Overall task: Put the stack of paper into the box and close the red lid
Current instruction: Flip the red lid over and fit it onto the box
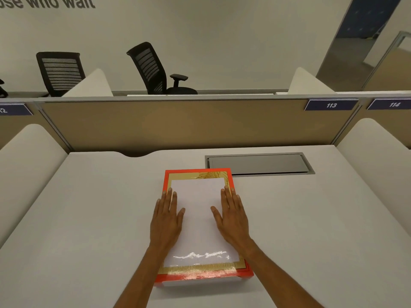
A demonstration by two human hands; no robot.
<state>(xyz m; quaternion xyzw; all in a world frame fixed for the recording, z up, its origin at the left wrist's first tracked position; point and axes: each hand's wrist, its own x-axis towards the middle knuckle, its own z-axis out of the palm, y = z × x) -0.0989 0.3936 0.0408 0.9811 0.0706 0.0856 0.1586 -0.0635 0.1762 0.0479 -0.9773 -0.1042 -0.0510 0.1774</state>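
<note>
A flat red box [201,278] with a gold leaf-patterned border lies on the white desk [89,218] straight in front of me. A white paper rectangle [198,221] fills the middle of its top face; I cannot tell whether it rests on the lid or inside the box. A white edge shows under the red front rim. My left hand [166,216] lies flat, palm down, on the paper's left side. My right hand [232,216] lies flat on its right side. Neither hand grips anything.
A grey cable hatch [259,164] is set into the desk just behind and right of the box. A tan partition [178,123] closes the back, and white side dividers [29,165] flank the desk. Black office chairs [153,67] stand beyond.
</note>
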